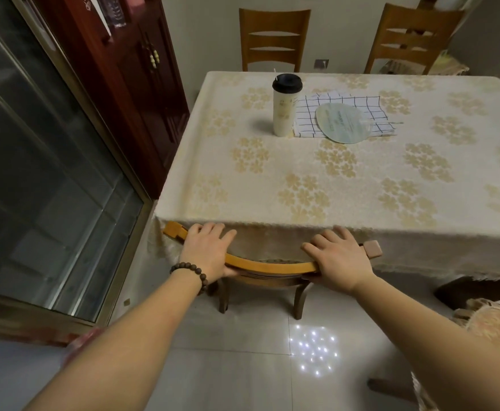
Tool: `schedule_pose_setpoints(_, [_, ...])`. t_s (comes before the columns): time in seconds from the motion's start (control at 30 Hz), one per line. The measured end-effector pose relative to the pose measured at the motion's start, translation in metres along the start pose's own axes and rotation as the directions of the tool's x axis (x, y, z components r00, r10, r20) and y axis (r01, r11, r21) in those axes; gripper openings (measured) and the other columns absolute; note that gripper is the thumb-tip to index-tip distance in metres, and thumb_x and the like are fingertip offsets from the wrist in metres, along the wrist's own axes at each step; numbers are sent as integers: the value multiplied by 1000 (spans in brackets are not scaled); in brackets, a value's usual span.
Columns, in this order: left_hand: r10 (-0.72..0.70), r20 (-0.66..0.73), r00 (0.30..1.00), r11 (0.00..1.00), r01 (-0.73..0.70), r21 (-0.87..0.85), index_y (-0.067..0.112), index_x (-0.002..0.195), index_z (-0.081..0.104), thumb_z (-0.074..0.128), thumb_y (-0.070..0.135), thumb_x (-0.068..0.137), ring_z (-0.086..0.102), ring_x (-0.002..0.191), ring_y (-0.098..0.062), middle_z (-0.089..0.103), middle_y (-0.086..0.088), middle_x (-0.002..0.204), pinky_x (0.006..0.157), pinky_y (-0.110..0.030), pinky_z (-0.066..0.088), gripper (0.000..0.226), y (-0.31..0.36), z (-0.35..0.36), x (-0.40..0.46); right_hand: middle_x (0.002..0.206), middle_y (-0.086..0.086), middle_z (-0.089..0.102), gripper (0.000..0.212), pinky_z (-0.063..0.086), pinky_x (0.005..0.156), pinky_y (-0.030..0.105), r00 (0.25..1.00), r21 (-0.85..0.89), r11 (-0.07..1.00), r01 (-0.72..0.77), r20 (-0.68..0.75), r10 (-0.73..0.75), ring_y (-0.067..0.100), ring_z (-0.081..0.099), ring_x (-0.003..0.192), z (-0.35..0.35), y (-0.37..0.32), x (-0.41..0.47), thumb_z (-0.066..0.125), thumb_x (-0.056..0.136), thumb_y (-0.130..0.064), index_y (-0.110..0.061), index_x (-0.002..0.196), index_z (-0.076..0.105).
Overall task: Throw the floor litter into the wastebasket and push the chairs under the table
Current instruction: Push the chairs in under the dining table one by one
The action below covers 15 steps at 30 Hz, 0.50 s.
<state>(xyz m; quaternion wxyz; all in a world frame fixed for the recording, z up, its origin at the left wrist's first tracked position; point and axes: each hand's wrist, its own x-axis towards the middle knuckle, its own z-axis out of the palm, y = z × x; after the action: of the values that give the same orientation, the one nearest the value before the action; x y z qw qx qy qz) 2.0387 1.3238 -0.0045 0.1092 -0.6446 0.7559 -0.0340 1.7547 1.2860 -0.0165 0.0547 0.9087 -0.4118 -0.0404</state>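
A wooden chair stands at the near edge of the table, its seat mostly under the cream flowered tablecloth. My left hand grips the left part of its curved top rail, thumb under the rail. My right hand grips the right part of the same rail. Both sets of fingers lie over the rail toward the cloth's hanging edge. No litter or wastebasket is in view.
Two more wooden chairs stand at the table's far side. A cushioned chair sits at my right. On the table are a cup, a checked cloth and a fan. A glass door and a cabinet are on the left.
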Motion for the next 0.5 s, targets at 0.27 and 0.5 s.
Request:
schedule_pose_setpoints(0.27, [-6, -68, 998, 998, 1, -66, 28, 141, 35, 53, 79, 69, 38, 128, -23, 45, -2, 137, 104, -41, 26, 91, 27, -3, 34, 106, -2, 62, 54, 24, 109, 48, 987, -8, 1000, -18, 161, 19, 25, 48, 113, -4, 51, 17, 48, 78, -69, -29, 111, 58])
schedule_pose_setpoints(0.5, [-41, -84, 996, 993, 31, -112, 30, 150, 16, 43, 83, 72, 11, 145, -28, 25, -4, 155, 114, -59, -5, 98, 40, -2, 17, 106, 7, 64, 66, 29, 102, 67, 992, -23, 992, -125, 14, 125, 33, 56, 107, 3, 30, 7, 68, 65, -64, -18, 112, 60])
